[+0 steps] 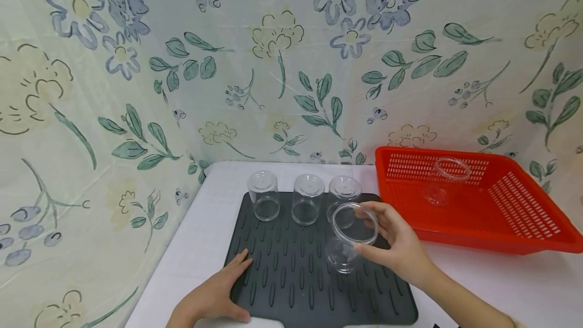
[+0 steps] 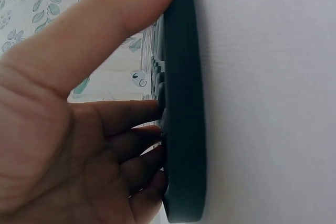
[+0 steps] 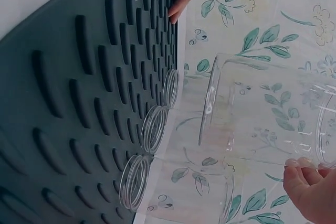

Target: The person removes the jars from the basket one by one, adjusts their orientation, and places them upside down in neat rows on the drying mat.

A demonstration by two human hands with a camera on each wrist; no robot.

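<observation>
L hand (image 1: 214, 290), fingers loosely spread, rests on the mat (image 1: 293, 267), prob. to steady it, while my R hand (image 1: 401, 247), part-curled, pinches a cup (image 1: 343, 247) by its rim, mouth up, w/ 3 upturned cups (image 1: 308, 199) just beyond my grip, basket (image 1: 478, 244) right.

1. Can see the third glass (image 1: 344, 186) of the row only partly in the head view, behind the held glass (image 1: 346, 243).
2. Cannot follow the held glass or the right hand (image 1: 401, 244) past the right wrist view's right edge.
3. Cannot see the thumb tip of the left hand (image 1: 214, 287) in the left wrist view, cut off at the top.
4. Cannot identify the small dark thing (image 1: 436, 326) at the head view's bottom edge.
</observation>
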